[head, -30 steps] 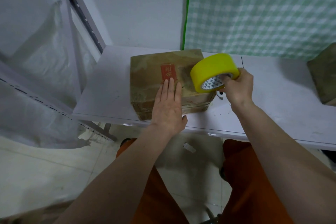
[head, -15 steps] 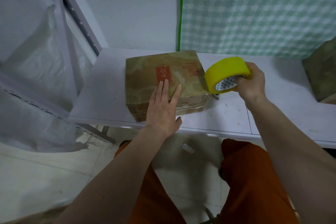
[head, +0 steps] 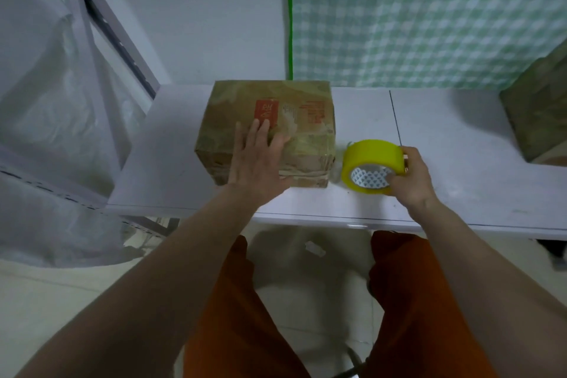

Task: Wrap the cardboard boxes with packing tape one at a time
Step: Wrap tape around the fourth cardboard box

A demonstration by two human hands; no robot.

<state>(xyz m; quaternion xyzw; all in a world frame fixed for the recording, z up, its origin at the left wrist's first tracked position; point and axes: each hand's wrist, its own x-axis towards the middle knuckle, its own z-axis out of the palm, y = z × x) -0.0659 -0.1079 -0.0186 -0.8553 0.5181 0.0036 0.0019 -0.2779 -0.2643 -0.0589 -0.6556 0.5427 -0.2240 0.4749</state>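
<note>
A brown cardboard box [head: 294, 107] with a red label and shiny tape on its faces sits on the white table [head: 445, 193] near the front edge. My left hand [head: 259, 158] presses flat on the box's top front edge, fingers straight. A yellow roll of packing tape [head: 369, 164] is low at the box's right side, just above the table. My right hand [head: 409, 176] grips the roll from the right, fingers curled into its core. A thin clear strip seems to run from the roll to the box's right face.
A second brown box [head: 540, 113] stands at the table's far right edge. A green checked cloth [head: 429, 15] hangs behind the table. White plastic sheeting [head: 46, 101] and a metal frame are at the left. My orange-clad legs are below the table edge.
My right hand has carried the tape roll from the box's top right corner down its right side to near the table. My left hand stays pressed on the box.
</note>
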